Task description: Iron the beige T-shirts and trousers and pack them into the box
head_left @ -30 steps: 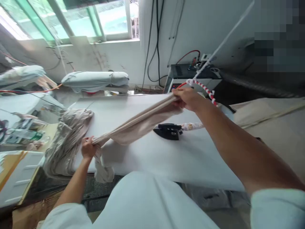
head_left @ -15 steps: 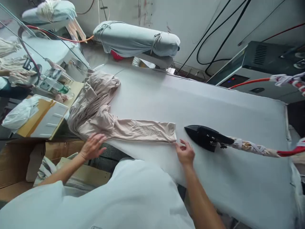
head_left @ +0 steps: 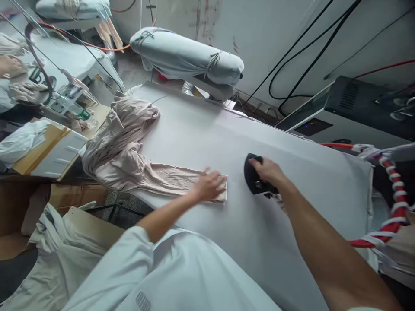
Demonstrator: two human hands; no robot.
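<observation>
A beige garment (head_left: 171,176) lies on the padded ironing table (head_left: 201,134), one long narrow part stretched flat and the rest bunched (head_left: 119,138) at the table's left end. My left hand (head_left: 210,185) rests on the flat part near its right end, fingers spread and slightly blurred. A straight pale edge (head_left: 226,190) borders that end of the cloth. To the right, my right hand (head_left: 270,170) is wrapped round the handle of a black iron (head_left: 251,175). The iron stands just right of the garment, apart from it; its underside is hidden.
A cloth-covered pressing arm (head_left: 188,54) stands behind the table. A red hose wrapped in white strips (head_left: 397,185) loops at the right, near a grey machine (head_left: 356,103). Boxes and loose cloth (head_left: 65,242) lie lower left. Another person's hand (head_left: 9,65) shows at far left.
My right hand has left the cloth's end and taken hold of the iron, turning it. My left hand has moved right, from beside the bunched cloth onto the flat end.
</observation>
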